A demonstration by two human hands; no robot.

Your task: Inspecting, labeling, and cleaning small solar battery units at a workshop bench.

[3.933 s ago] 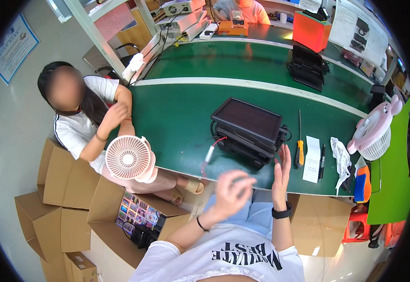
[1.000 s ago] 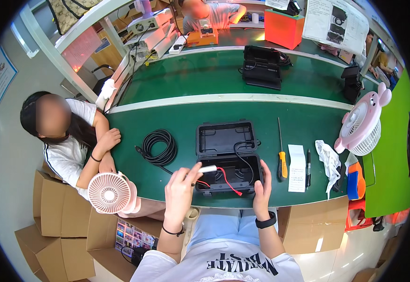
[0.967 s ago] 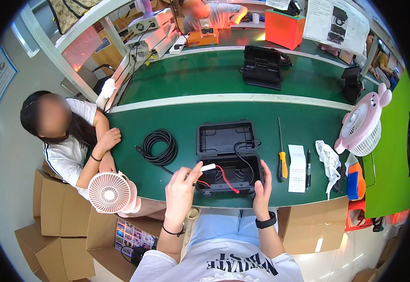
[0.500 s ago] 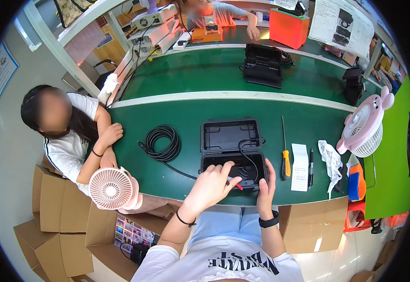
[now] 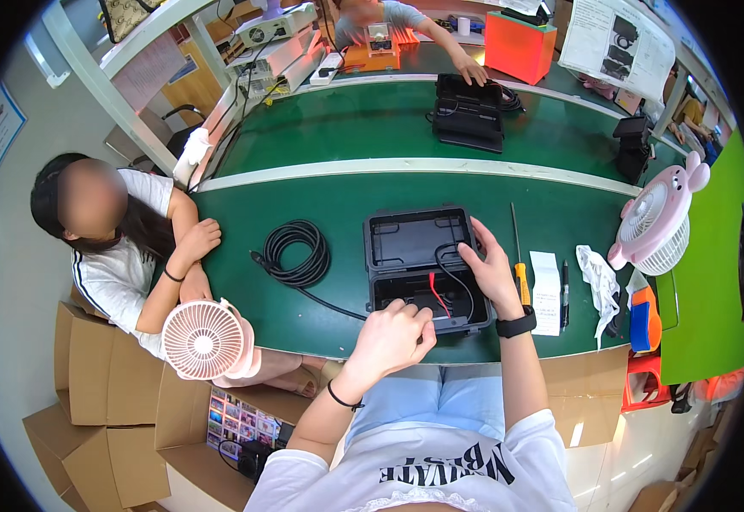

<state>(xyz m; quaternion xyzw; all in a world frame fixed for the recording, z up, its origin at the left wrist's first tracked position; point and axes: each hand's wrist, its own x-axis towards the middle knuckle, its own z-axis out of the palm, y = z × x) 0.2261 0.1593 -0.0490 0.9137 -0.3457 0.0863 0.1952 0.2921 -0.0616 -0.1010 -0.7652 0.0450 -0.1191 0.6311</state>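
Observation:
An open black plastic case [image 5: 415, 240] lies on the green bench, lid tipped back. A red lead [image 5: 438, 294] and a black cable show in its lower half. My right hand [image 5: 491, 269] is closed round the lid's right edge. My left hand [image 5: 396, 337] has curled fingers at the case's lower front; anything within them is hidden. A coil of black cable [image 5: 291, 277] lies left, its end running toward the case. Right of it lie a yellow-handled screwdriver [image 5: 521, 286], a paper slip [image 5: 545, 299] and a pen [image 5: 565, 294].
A person [image 5: 124, 239] leans at left behind a pink fan [image 5: 204, 340]. A rabbit-eared fan [image 5: 658, 226], crumpled tissue [image 5: 598, 286] and orange-blue dispenser [image 5: 645, 324] stand right. Across the rail [image 5: 423, 166], a co-worker's hand [image 5: 474, 68] touches another black case [image 5: 466, 124]. Cardboard boxes [image 5: 99, 358] sit below.
The closed case has been opened and coiled cable now lies beside it. My right hand has risen to the lid; the white connector has disappeared from view. The co-worker has reached to the far case.

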